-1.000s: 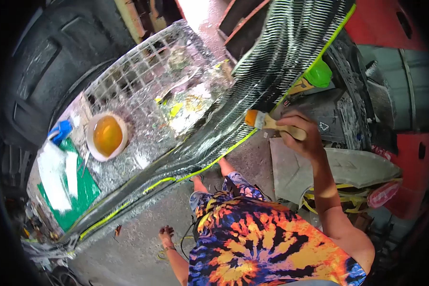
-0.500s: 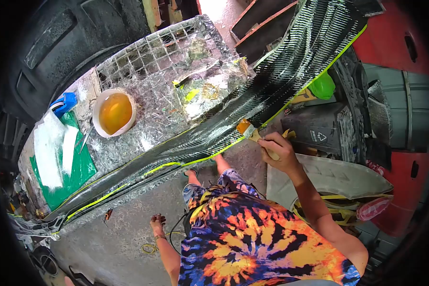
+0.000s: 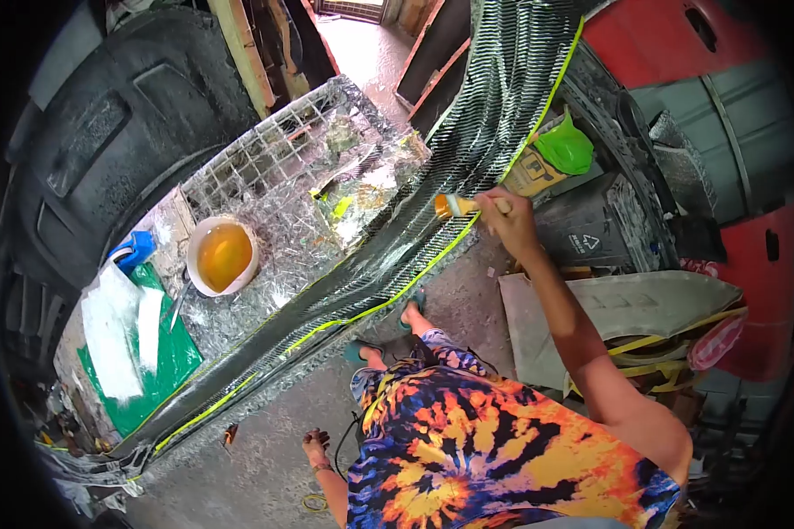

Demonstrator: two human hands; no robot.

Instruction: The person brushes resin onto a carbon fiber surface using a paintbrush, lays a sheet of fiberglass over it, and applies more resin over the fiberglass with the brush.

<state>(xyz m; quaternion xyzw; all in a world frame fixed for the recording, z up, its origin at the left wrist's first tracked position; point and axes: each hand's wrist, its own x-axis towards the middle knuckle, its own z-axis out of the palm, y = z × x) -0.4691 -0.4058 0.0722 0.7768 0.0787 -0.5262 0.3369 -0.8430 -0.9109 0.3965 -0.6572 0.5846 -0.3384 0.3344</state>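
In my right hand [image 3: 508, 222] is a paintbrush [image 3: 469, 205], gripped by its pale wooden handle. Its amber-wet bristles point left, over a long strip of wet black woven fabric [image 3: 397, 242] that looks like carbon fibre. Whether the bristle tips touch the weave is hard to tell. Yellow-green tape [image 3: 388, 294] runs along the strip's near edge. My left hand [image 3: 316, 443] hangs low over the floor, empty, its fingers loosely curled and apart. A white tub [image 3: 252, 256] of amber liquid stands on the bench, left of the strip.
The crusted bench [image 3: 291, 212] carries a wire grid at its back. White cloth pieces [image 3: 110, 331] lie on a green sheet [image 3: 172, 353], near a blue tape dispenser [image 3: 132, 251]. A green bag [image 3: 566, 145] and a grey panel [image 3: 626, 304] are at the right. Dark moulded panels lean at the left.
My view has shifted. My right hand has carried the brush farther up the strip, and the brush now lies more level. My left hand still hangs empty.
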